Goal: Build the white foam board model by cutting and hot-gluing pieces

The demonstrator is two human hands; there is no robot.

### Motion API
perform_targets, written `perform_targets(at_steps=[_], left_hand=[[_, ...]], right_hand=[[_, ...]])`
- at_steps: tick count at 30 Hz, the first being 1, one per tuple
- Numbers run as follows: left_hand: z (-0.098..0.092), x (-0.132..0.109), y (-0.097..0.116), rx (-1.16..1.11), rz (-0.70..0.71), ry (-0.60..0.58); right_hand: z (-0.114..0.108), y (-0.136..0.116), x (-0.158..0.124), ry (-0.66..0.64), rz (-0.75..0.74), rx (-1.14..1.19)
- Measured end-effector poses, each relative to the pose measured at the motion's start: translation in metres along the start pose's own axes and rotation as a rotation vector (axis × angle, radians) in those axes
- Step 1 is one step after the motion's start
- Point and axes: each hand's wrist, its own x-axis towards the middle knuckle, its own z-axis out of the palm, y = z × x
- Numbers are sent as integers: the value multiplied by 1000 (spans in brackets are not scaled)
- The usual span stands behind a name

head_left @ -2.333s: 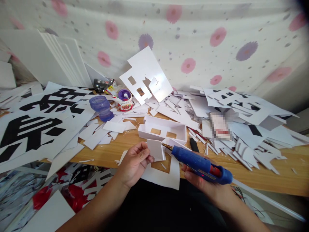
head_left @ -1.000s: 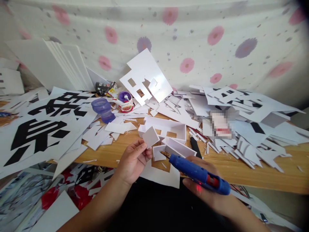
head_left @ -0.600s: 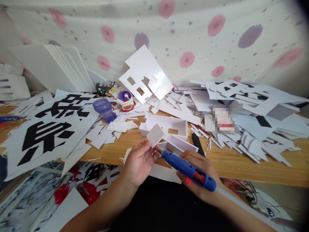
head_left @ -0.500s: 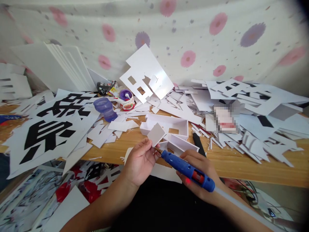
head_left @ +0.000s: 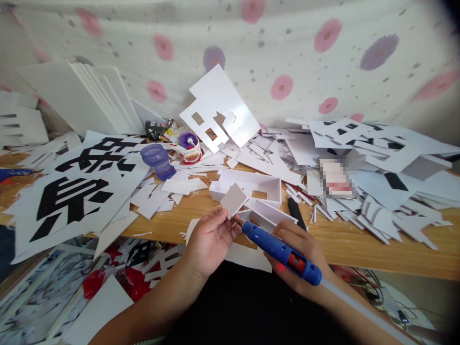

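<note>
My left hand [head_left: 212,237] pinches a small white foam-board piece [head_left: 234,200] by its lower corner, tilted above the table. A blue hot glue gun [head_left: 275,247] is in my right hand [head_left: 302,249], fingers wrapped round its body. Its metal nozzle points left, at the lower edge of the piece beside my left fingertips; whether it touches cannot be made out. A long translucent glue stick [head_left: 359,309] runs out of its back end. Just beyond my hands lies an open-topped white foam-board box shape [head_left: 247,184], with a smaller walled part [head_left: 271,215] in front of it.
White offcuts [head_left: 268,165] litter the wooden table [head_left: 359,251]. Sheets with black characters [head_left: 77,196] lie left, near a purple cup [head_left: 158,160] and a paper tub [head_left: 190,153]. A black-handled tool [head_left: 295,213] and a blurred phone-like object [head_left: 336,178] are to the right.
The whole view has shifted very slightly. Both hands keep their grip, and the glue gun's nozzle stays at the lower edge of the foam-board piece.
</note>
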Motion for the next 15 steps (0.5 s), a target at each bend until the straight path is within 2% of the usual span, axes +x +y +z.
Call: perform_targets(at_steps=[15], left_hand=[[0,-1,0,-5,-17,45]], right_hand=[[-13,-1,-3,99,15,-63]])
